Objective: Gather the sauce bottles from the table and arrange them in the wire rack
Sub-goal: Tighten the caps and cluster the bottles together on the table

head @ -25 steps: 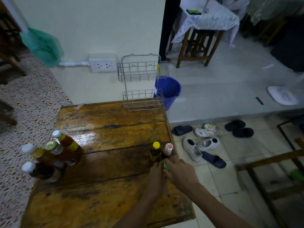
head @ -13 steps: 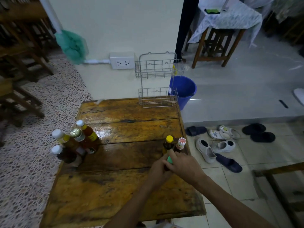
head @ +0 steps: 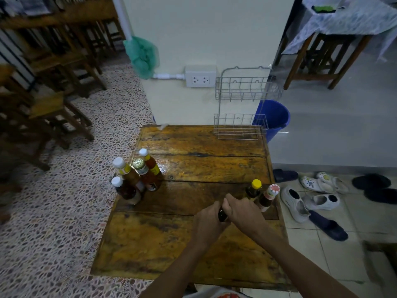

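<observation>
- Dark glass, seemingly: the bottle (head: pixel 222 214) in hand sits on the wooden table (head: pixel 199 168), nearer the person than the wire rack (head: pixel 241 104); it is mostly hidden.
- The left hand (head: pixel 207 225) grips its body; the right hand (head: pixel 243 211) is curled over its top.
- Likely rigid, weighty and breakable: carry it by the body, upright.
- Six more bottles stand short of the rack.
</observation>
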